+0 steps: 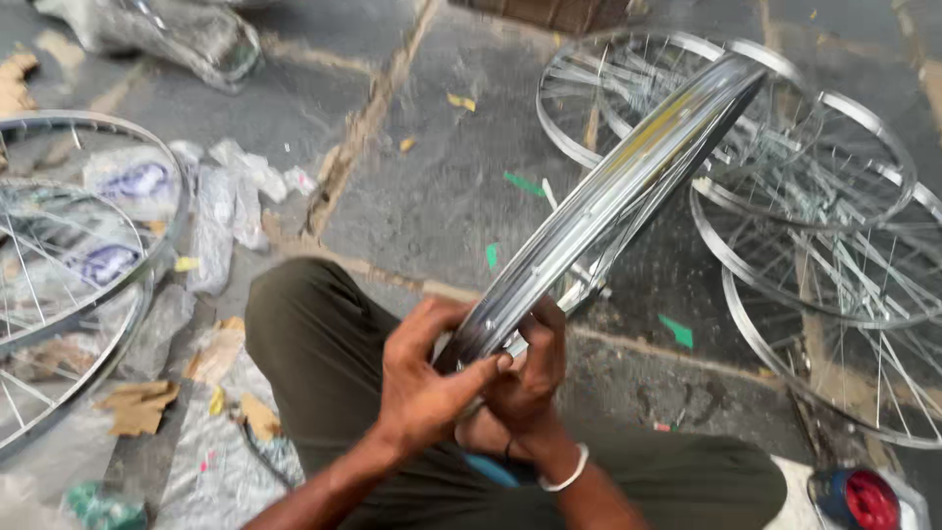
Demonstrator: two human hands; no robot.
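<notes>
A shiny chrome bicycle wheel rim (628,182) stands on edge and slants from my lap up toward the upper right. My left hand (427,378) grips the near end of the rim, thumb across it. My right hand (530,378), with a white bangle on the wrist, clasps the same end from the right, fingers curled at the inner side where the spokes (589,270) meet. My knee in dark olive trousers (314,344) is under both hands.
Several spoked wheels (834,245) lie stacked on the stone floor at right, more wheels (69,265) at left. Crumpled plastic wrap (226,206), cardboard scraps (137,404) and paper bits litter the floor. A red-and-blue round object (859,499) sits at bottom right.
</notes>
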